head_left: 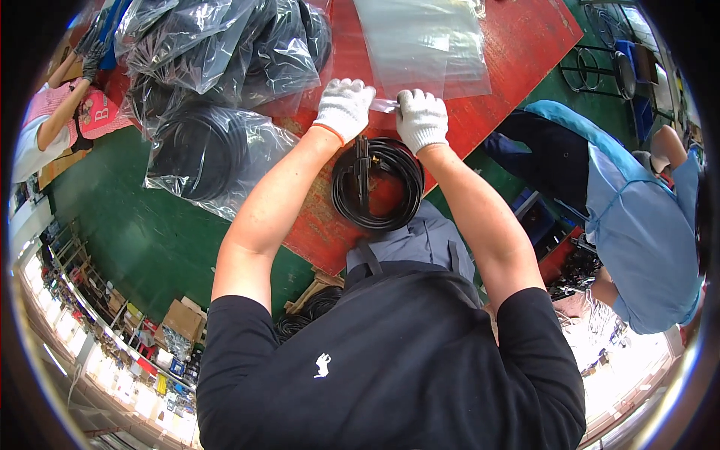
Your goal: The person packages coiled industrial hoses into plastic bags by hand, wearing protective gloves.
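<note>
My left hand [344, 109], in a white knit glove, is closed with its fingers curled. Level with it, my right hand [421, 118] is gloved and closed in the same way. A narrow piece of clear plastic, which looks like the edge of a plastic bag [385, 106], stretches between the two hands, pinched at both ends. Its full outline is hard to make out against the table. Just below my hands, a coil of black cable [411, 201] lies near the table's edge, with a thick black part [362, 169] across its left side.
Several clear bags with black coils [217, 60] crowd the left of the red table [525, 45]; one bagged coil [199, 154] overhangs its edge. Flat clear bags [424, 45] are stacked beyond my hands. One person [56, 124] works at left, another in blue [637, 225] at right.
</note>
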A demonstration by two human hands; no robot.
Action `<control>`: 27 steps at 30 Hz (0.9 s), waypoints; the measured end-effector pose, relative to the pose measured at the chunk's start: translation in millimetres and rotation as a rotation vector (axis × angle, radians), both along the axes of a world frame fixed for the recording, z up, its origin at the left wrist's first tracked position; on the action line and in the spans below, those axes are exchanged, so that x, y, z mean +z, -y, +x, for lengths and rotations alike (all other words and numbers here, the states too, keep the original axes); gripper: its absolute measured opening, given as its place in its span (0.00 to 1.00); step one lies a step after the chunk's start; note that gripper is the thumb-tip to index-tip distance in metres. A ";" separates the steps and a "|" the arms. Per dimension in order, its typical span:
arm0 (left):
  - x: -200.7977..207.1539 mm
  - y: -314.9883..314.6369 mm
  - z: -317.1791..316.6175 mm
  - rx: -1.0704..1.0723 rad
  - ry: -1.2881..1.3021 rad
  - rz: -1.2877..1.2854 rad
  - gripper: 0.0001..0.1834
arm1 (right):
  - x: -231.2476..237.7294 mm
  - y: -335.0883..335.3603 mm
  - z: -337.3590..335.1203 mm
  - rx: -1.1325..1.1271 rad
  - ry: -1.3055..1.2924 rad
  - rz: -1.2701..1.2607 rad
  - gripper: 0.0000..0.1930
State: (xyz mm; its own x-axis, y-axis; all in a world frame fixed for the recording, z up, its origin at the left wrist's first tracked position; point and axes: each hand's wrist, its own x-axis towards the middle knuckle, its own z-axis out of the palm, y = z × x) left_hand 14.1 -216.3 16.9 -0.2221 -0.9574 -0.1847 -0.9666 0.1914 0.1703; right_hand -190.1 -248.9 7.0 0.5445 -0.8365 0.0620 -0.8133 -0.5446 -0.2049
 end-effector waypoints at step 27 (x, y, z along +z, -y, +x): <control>-8.8 -208.7 -13.2 1.032 -0.509 0.269 0.29 | 15.7 -95.7 -13.0 0.044 -0.083 0.586 0.23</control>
State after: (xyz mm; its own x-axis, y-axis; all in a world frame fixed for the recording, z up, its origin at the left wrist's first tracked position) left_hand 0.8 -7.6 8.2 0.5275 -0.6704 -0.5218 -0.4519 -0.7415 0.4959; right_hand -203.1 -153.2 22.7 0.5625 -0.6948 -0.4481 -0.8189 -0.3934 -0.4180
